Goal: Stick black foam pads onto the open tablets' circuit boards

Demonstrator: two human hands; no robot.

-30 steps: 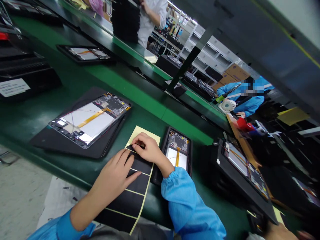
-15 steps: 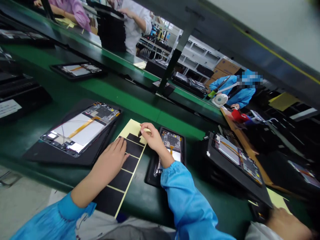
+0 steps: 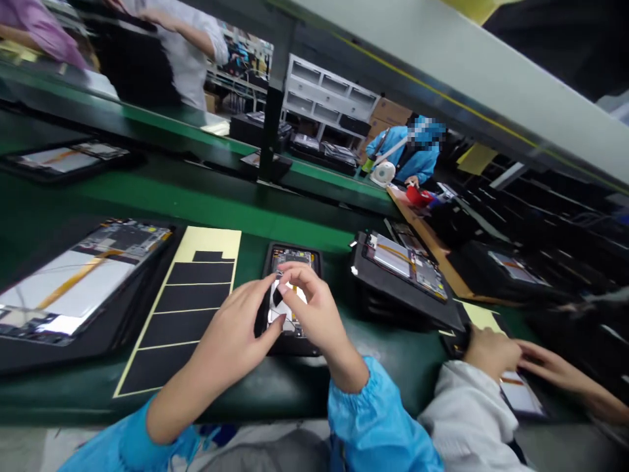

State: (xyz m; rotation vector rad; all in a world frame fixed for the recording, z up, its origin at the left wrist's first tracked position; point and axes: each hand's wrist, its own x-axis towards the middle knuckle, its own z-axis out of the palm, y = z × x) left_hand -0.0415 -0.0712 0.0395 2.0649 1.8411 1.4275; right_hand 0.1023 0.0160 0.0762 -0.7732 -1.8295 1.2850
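Over an opened tablet (image 3: 314,259) in a black tray, my right hand (image 3: 319,314) pinches a small black adhesive piece (image 3: 278,297) between thumb and fingertips. My left hand (image 3: 230,331) is at the tablet's left side, thumb and fingers apart, its index fingertip close to the black piece; whether it touches it I cannot tell. To the left lies a yellow backing sheet (image 3: 209,242) with several black adhesive rectangles (image 3: 189,298) on it. The hands hide much of the tablet's middle, where a white battery and orange ribbon cable partly show.
A larger opened tablet (image 3: 93,269) rests on black foam at the left. Stacked black trays with another tablet (image 3: 407,262) stand on the right. A neighbour's hands (image 3: 496,354) work at the far right. A metal post (image 3: 275,105) rises behind the green bench (image 3: 221,213).
My right hand has moved from the yellow sheet to above the tablet with the small black piece. My left hand has left the sheet and come beside it. The view has swung right.
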